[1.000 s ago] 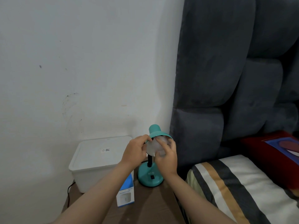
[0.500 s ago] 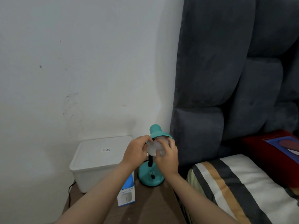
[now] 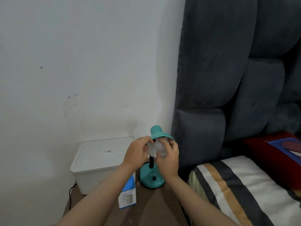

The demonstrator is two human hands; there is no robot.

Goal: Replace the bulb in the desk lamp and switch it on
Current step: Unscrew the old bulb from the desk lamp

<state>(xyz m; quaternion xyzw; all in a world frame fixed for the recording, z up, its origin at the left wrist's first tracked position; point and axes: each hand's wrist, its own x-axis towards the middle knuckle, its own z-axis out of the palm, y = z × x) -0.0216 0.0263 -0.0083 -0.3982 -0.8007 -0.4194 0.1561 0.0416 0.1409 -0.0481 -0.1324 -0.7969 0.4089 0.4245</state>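
- Teal desk lamp (image 3: 152, 178) stands on brown bedside table (image 3: 146, 207), betw. white lidded box (image 3: 99, 162) and dark padded headboard (image 3: 228, 79).
- White bulb (image 3: 157, 148) sits at the mouth of the shade (image 3: 158, 134), top end up inside it, so the base/socket isn't visible.
- Left hand (image 3: 138, 151): fingers closed on bulb's left side and shade rim. Right hand (image 3: 168, 158): fingers wrapped round bulb's right/front. Both clamped on it.
- Progress, judging only: mid-swap. Can't tell whether this is the old bulb coming out or the new one going in, nor how far it's threaded.
- Blue-white bulb carton (image 3: 127, 195) stands just left of lamp base, under left forearm; can't see if full or empty.
- Lamp is dark, no glow. Black rocker switch (image 3: 153, 178) on base untouched.
- Left to do, prob.: finish seating bulb, let go, press switch.
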